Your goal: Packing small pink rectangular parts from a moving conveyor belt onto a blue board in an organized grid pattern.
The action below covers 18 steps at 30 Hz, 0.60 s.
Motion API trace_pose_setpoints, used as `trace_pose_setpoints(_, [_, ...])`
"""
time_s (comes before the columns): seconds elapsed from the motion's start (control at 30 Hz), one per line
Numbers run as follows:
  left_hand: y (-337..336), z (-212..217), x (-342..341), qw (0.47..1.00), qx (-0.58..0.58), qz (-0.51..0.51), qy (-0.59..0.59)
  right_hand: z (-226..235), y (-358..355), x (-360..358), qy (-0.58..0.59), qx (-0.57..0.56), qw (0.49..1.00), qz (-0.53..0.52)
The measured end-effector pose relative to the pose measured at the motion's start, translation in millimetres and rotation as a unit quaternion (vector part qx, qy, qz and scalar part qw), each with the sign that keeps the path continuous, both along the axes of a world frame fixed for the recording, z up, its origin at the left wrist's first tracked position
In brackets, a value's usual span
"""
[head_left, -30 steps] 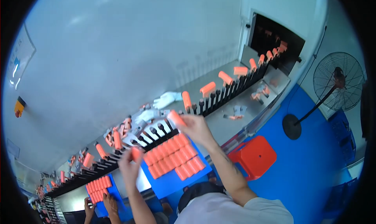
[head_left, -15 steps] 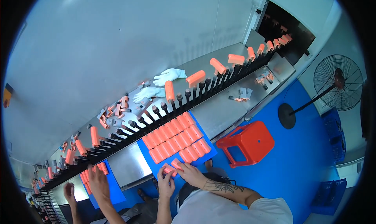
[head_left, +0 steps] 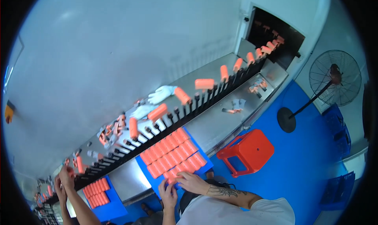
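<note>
At the near edge of a blue sheet (head_left: 207, 166), my left hand (head_left: 168, 195) has its fingertips closed on the lower end of an orange half-round plastic shell (head_left: 170, 178). Beside it my right hand (head_left: 192, 182) bends its fingers over the shells of the nearest row, partly hiding what it grips. Several like orange shells (head_left: 173, 151) lie side by side in rows on the sheet. The two hands are close together, just apart.
Behind the sheet, a line of black spindles (head_left: 178, 114) carries orange shells toward a dark opening (head_left: 275, 38). White gloves (head_left: 162, 94) and loose parts (head_left: 112, 132) lie behind it. A co-worker's hands (head_left: 65, 181) are at left. At right stand a red stool (head_left: 252, 150) and a fan (head_left: 334, 72).
My hands have brought orange shells from the near edge up into the gap in the nearest row. Shells on the spindles have shifted. The co-worker's hands moved left and up to the line.
</note>
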<state>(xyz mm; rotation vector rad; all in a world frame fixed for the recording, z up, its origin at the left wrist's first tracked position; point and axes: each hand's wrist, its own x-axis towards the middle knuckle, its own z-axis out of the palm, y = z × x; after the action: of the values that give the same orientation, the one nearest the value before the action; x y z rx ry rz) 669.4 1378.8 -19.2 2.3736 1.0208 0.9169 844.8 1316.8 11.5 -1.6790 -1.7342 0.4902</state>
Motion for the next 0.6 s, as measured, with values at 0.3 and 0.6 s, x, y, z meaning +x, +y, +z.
trace_pose_setpoints(0.3, [46, 102, 122, 0.981, 0.075, -0.142, -0.105, 103, 67, 169, 0.103, 0.232, 0.943, -0.216])
trace_pose_setpoints(0.6, [165, 221, 247, 0.940, 0.127, -0.128, 0.288, 154, 127, 247, -0.024, 0.183, 0.950, -0.250])
